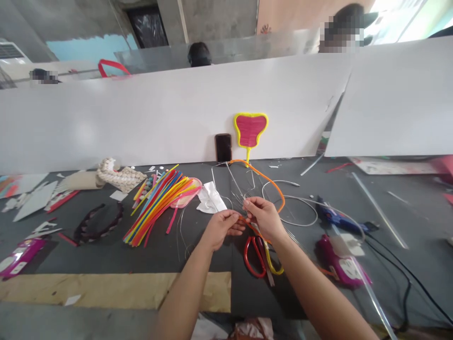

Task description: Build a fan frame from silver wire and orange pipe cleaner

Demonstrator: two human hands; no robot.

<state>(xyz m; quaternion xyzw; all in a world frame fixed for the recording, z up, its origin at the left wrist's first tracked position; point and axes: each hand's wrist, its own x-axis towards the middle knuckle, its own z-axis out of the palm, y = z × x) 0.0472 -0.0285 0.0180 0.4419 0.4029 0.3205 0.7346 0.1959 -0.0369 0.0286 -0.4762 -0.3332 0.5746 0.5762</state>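
Observation:
An orange pipe cleaner point(275, 183) curves in a wide loop, one end near the back of the table and the other running to my hands. My left hand point(223, 229) is closed, thumb and index finger pinching the orange strand. Just beside it, my right hand point(264, 216) pinches the same strand close to a thin metal wire point(235, 178) that stretches away toward the back. Whether the right fingers grip the wire too is hidden. Under my hands lie red-handled scissors point(254, 271) and a yellow-handled tool point(276, 268).
Colourful pipe cleaners point(159, 203) lie in a bundle on the left, near a braided headband point(101, 229). A phone point(223, 148) and a yellow-edged fan shape point(251, 131) lean on the white partition point(159, 113). Coiled wire point(304, 224), a blue glue gun point(341, 218) and a purple device point(345, 269) occupy the right.

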